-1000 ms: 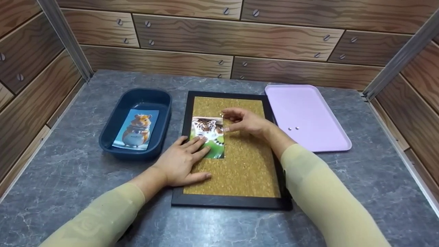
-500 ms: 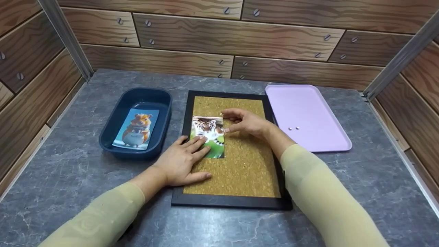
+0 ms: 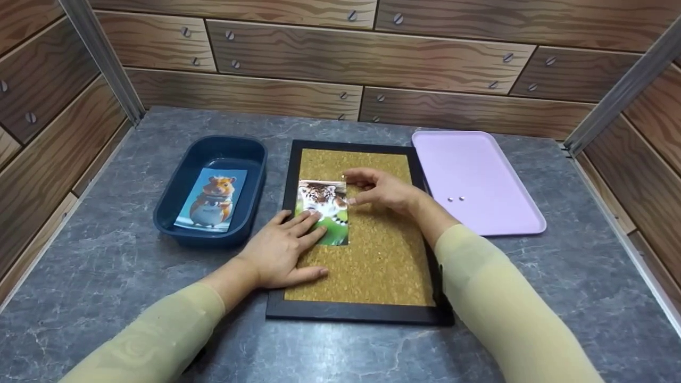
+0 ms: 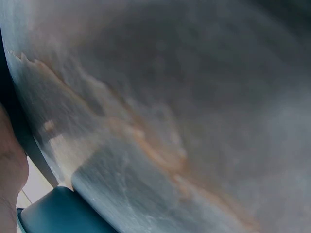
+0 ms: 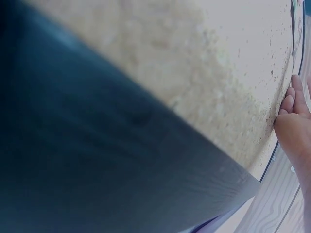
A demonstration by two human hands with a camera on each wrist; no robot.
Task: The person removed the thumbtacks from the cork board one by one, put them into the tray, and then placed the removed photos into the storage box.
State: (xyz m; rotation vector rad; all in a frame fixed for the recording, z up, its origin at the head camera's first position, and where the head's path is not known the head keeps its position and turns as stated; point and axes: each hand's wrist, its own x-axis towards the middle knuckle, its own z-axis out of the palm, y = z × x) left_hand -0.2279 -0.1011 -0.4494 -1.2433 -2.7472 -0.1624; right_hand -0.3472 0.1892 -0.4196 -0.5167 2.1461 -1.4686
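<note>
A photo card of a tiger (image 3: 335,231) lies on the left half of a black-framed corkboard (image 3: 372,266). My left hand (image 3: 274,250) rests flat with spread fingers across the card's lower left and the board's left frame. At the card's upper right corner is my right hand (image 3: 385,190), its index fingertip by a tiny shiny spot and its thumb tip at the card's right edge. Thumb and index finger stand apart. In the right wrist view the right hand (image 5: 295,121) shows at the far right, beside the cork surface (image 5: 194,73).
Left of the board stands a dark blue bin (image 3: 255,202) holding a hamster picture card (image 3: 213,199). A lilac tray (image 3: 479,170) with two small silver pieces (image 3: 456,199) lies at the right, against the board's frame. Wood-patterned panels (image 3: 298,58) enclose the grey marbled table (image 3: 585,266).
</note>
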